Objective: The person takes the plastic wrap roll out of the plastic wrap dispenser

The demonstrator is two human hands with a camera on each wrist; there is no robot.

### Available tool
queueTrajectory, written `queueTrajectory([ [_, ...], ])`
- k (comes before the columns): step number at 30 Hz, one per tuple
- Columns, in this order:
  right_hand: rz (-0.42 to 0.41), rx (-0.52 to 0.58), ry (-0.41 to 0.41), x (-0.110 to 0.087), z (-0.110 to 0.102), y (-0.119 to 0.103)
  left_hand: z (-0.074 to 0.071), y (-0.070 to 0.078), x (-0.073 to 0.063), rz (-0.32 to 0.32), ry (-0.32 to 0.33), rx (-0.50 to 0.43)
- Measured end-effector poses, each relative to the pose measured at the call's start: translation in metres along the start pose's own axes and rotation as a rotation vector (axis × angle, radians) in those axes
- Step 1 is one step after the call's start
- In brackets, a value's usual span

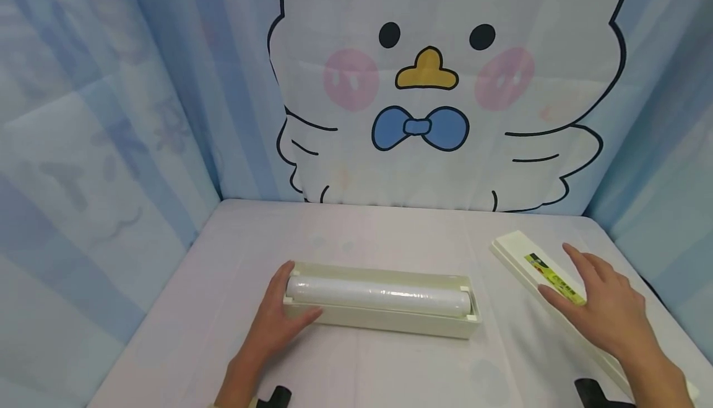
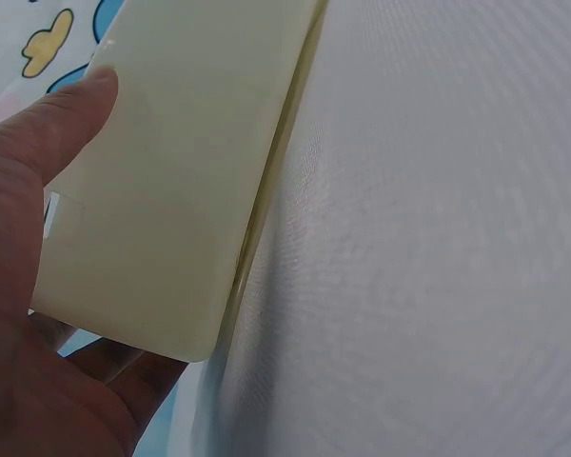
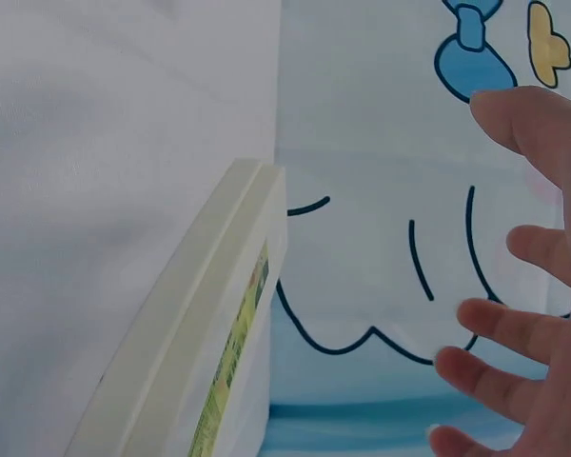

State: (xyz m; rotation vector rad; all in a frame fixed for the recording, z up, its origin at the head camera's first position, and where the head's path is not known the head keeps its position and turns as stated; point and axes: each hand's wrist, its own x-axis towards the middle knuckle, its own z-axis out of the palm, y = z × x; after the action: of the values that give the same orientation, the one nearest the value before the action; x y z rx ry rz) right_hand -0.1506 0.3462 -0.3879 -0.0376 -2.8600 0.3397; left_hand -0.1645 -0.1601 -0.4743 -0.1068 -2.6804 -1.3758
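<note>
A long cream plastic-wrap box [image 1: 390, 323] lies without its cover in the middle of the table, a roll of clear plastic wrap [image 1: 379, 294] inside. My left hand [image 1: 275, 324] grips its left end, thumb on the front wall and fingers around the far side. In the left wrist view the thumb presses the smooth front wall of the box [image 2: 171, 209]. To the right, my right hand [image 1: 609, 309] hovers over the long cream lid [image 1: 515, 246], fingers spread and holding nothing. A yellow-green label [image 1: 554, 278] runs along the lid's top. The right wrist view shows the fingers apart from the lid [image 3: 186, 314].
A pale cloth covers the table [image 1: 412, 371]. Behind it hangs a curtain [image 1: 423, 179] with a cartoon bird print, and blue-white curtains [image 1: 83, 210] close off both sides. Black pieces [image 1: 275, 397] show near both wrists at the bottom edge.
</note>
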Motion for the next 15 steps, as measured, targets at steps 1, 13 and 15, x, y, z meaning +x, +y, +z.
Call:
queueTrajectory([
  [1,-0.003,0.003,0.001,0.000,0.000,0.000,0.000,0.000,0.000,0.004,0.001,0.000],
  [13,-0.033,0.020,0.018,0.002,0.003,-0.015,0.001,0.003,-0.001,-0.010,-0.004,0.017],
  [15,-0.045,0.021,0.022,0.003,0.004,-0.017,0.000,0.003,-0.001,-0.012,-0.004,0.014],
])
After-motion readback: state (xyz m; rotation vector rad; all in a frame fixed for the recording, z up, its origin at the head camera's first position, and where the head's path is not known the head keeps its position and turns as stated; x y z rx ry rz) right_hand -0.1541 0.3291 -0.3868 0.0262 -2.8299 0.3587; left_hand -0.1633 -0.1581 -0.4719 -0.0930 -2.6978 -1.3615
